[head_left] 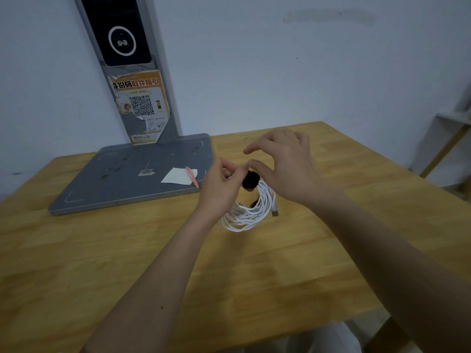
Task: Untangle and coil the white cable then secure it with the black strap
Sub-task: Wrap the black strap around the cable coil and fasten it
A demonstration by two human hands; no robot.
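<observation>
Two bare hands are held up over the yellow wooden bench (280, 263), near its middle. The long white cable (251, 212) is wound into a round coil w/ many loops and hangs just above the bench, below and between the hands. A short black strap (251, 180) sits at the top of the coil, wrapped round the loops there. The left hand (221, 186) pinches the top of the coil right next to the strap, fingers curled in. The right hand (283, 165) has its thumb pressed on the strap from the right side; the pointer finger sticks out straight above it & the other fingers are spread loose. So the hands are close together, almost touching at the strap. One cable end w/ a small plug (275, 212) sticks out at the right side of the coil. On the far left of the bench lies a flat grey metal base plate (114, 179) w/ a tall grey post (142, 72) going up from it. On the plate rest a white paper scrap (178, 175) and a thin pink pen (192, 177), the pen lying partly on the paper.
</observation>
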